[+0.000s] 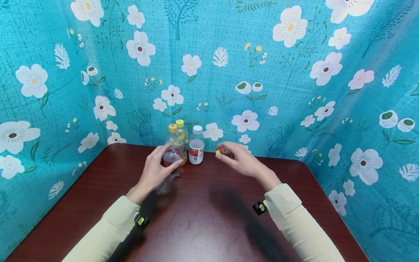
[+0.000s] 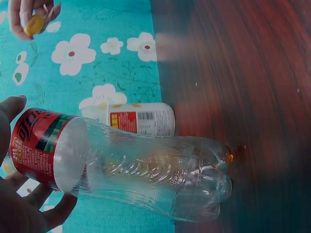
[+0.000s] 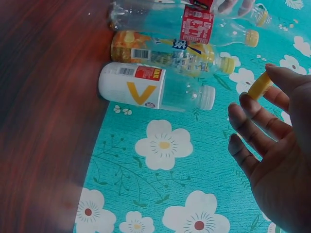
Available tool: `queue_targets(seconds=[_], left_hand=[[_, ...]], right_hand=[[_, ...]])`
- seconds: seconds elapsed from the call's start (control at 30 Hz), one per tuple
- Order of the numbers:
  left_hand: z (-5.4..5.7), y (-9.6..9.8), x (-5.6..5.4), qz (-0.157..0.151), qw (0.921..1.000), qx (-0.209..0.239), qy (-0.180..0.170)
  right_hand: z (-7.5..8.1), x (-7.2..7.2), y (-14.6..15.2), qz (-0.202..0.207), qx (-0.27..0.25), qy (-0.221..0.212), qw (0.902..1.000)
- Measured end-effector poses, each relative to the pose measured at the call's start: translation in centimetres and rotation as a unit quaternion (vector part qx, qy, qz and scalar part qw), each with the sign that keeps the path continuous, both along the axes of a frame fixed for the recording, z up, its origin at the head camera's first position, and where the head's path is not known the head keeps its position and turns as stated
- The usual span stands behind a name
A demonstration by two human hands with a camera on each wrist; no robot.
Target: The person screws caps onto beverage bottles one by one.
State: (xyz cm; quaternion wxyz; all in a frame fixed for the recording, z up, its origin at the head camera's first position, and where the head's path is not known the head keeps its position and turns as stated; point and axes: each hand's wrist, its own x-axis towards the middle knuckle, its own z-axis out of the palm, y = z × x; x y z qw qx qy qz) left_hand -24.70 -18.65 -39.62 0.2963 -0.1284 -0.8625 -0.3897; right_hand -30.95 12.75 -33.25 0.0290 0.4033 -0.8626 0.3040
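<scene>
In the head view my left hand [image 1: 154,169] grips a clear plastic bottle [image 2: 141,165] by its red label, fingers and thumb around it. The bottle tilts slightly in front of the others, its ribbed base close over the table. To the right, my right hand [image 1: 240,160] pinches a yellow bottle cap [image 3: 260,86] between thumb and fingertips, raised apart from the bottles. Nearest to it stands a white-labelled bottle [image 1: 196,145] with a white cap. Beside that are a yellow-capped drink bottle [image 3: 165,53] and a clear red-labelled bottle [image 3: 197,24] with an orange cap, partly hidden in the head view.
The dark red-brown table [image 1: 203,218] has rounded back corners. A turquoise flowered cloth [image 1: 209,72] hangs right behind the bottles and along both sides. The standing bottles cluster at the table's back edge, left of the middle.
</scene>
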Motion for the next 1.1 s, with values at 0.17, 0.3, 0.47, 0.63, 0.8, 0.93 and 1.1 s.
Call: queue_targets(seconds=[0.17, 0.3, 0.47, 0.63, 0.8, 0.93, 1.1], left_hand=[[0.0, 0.9, 0.1, -0.012, 0.9998, -0.004, 0.015], [0.0, 1.5, 0.1, -0.016, 0.9998, -0.004, 0.015], [0.1, 2.4, 0.0, -0.024, 0.9996, -0.012, 0.007], [0.3, 3.3, 0.0, -0.036, 0.9992, -0.02, -0.004], [0.4, 4.2, 0.0, -0.044, 0.9986, -0.028, -0.012], [0.2, 4.8, 0.1, -0.055, 0.9978, -0.032, -0.021], [0.2, 5.4, 0.0, -0.066, 0.9969, -0.031, -0.029]], right_hand=[[0.5, 0.2, -0.2, 0.001, -0.004, -0.001, 1.0], [1.1, 0.5, -0.3, 0.001, -0.007, -0.008, 0.9999], [1.9, 0.5, -0.4, 0.003, -0.012, -0.007, 0.9999], [2.6, 0.2, -0.6, 0.012, -0.014, 0.007, 0.9998], [3.2, 0.1, -0.8, 0.024, -0.007, 0.028, 0.9993], [3.6, 0.1, -1.1, 0.035, -0.002, 0.032, 0.9989], [4.0, 0.1, -1.7, 0.045, 0.001, 0.019, 0.9988]])
